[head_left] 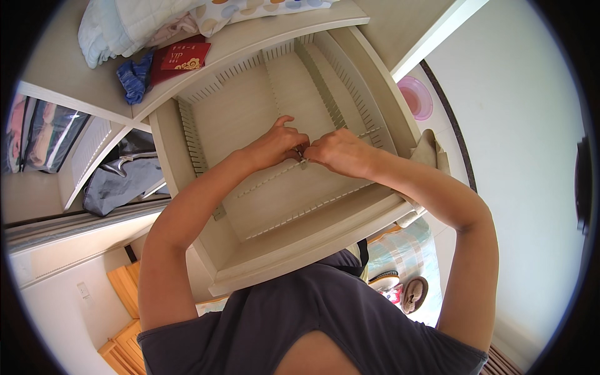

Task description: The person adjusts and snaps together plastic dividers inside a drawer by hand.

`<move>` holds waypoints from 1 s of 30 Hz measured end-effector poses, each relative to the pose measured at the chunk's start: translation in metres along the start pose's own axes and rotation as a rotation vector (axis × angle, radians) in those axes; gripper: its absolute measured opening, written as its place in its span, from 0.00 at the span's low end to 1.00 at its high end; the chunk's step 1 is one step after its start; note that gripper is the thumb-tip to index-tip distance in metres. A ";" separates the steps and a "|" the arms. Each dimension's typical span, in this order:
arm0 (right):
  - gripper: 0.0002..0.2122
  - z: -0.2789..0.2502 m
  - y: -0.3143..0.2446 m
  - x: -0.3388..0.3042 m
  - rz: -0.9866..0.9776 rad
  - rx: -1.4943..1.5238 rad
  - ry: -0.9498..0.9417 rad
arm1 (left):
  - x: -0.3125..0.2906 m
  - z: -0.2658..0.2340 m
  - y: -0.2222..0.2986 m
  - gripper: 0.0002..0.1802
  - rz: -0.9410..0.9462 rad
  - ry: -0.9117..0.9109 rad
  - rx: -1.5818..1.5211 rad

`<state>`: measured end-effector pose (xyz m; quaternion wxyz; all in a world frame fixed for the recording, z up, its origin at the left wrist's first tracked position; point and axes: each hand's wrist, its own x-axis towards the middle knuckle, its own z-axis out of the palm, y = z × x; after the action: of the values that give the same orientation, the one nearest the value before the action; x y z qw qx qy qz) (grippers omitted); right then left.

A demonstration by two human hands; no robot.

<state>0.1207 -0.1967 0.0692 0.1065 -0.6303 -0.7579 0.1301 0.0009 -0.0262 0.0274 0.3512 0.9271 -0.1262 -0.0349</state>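
Observation:
Both my hands meet over the middle of a pulled-out pale wooden drawer (300, 256). My left hand (275, 145) has its fingers pinched on a slotted drawer divider (269, 181), its little finger lifted away. Close beside it, my right hand (340, 152) is closed on the same strip, knuckles up. The fingertips almost touch, and they hide the spot where the strips seem to cross. A longer slotted divider (320, 81) runs from the drawer's back toward my right hand. Slotted strips also line the drawer's inner walls.
Above the drawer, a shelf holds a pale quilt (140, 28), red cards (187, 57) and a blue scrunchie (133, 81). Left, dark grey bags (119, 184) fill a compartment. Beige fabric (431, 153) hangs by the drawer's right corner. A pink basin (415, 98) and brown slipper (414, 295) lie lower.

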 end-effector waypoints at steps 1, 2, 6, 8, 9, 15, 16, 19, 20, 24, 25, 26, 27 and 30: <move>0.03 0.001 0.000 0.000 -0.001 0.002 -0.002 | 0.000 0.000 0.000 0.10 0.001 -0.003 0.002; 0.03 0.003 0.000 0.000 -0.001 0.004 -0.003 | -0.001 -0.001 -0.001 0.10 0.003 -0.007 0.005; 0.04 0.009 0.004 0.001 -0.004 0.004 -0.034 | -0.002 -0.001 0.000 0.10 0.024 0.004 0.008; 0.06 0.008 0.003 -0.001 -0.009 -0.021 -0.064 | -0.001 0.001 -0.002 0.10 0.027 0.005 0.024; 0.06 0.005 0.002 0.000 -0.013 -0.035 -0.080 | -0.001 0.002 -0.004 0.10 0.028 0.008 0.033; 0.11 -0.040 0.025 -0.036 0.094 0.016 0.103 | -0.001 0.008 -0.009 0.07 0.112 0.042 0.015; 0.11 -0.046 0.028 -0.041 0.146 -0.076 -0.018 | -0.001 0.008 -0.010 0.06 0.120 0.034 0.029; 0.08 -0.055 0.032 -0.054 0.257 -0.261 -0.239 | 0.001 0.009 -0.008 0.05 0.142 0.023 0.053; 0.06 -0.052 0.035 -0.057 0.263 -0.263 -0.217 | 0.003 0.010 -0.007 0.04 0.144 0.028 0.048; 0.03 -0.047 0.041 -0.061 0.242 -0.265 -0.166 | 0.004 0.011 -0.006 0.03 0.144 0.036 0.049; 0.03 -0.046 0.041 -0.060 0.235 -0.276 -0.168 | 0.004 0.012 -0.007 0.03 0.144 0.046 0.052; 0.03 -0.047 0.041 -0.059 0.228 -0.286 -0.170 | 0.003 0.013 -0.008 0.03 0.144 0.055 0.055; 0.03 -0.047 0.040 -0.058 0.221 -0.297 -0.172 | 0.003 0.014 -0.008 0.03 0.144 0.066 0.058; 0.03 -0.038 0.048 -0.059 0.163 -0.323 -0.153 | 0.002 0.015 -0.009 0.02 0.140 0.084 0.048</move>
<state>0.1883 -0.2444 0.0898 -0.0647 -0.6867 -0.7214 0.0624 0.0023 -0.0300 0.0098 0.3356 0.9247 -0.1767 0.0319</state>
